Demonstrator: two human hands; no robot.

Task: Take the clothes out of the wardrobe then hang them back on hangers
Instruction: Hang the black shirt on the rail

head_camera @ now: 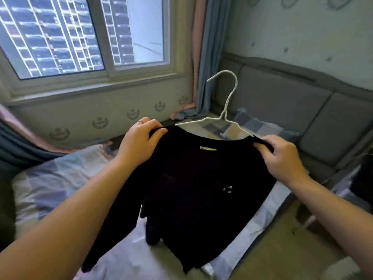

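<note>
- You have a single view, from the camera on your head, facing forward and down onto the bed (46, 178).
- It sits near: your left hand (139, 142) and right hand (282, 156), gripping the black top (197, 188), fill the middle above the bed.
- Beyond the bed stands the window (60, 37).

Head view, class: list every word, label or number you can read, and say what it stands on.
"F": small white letter on the chest of the black top; the two marks below it are unclear.
Too blurred to read: print on the neck label.
No legible text: the wallpaper emblems.
</note>
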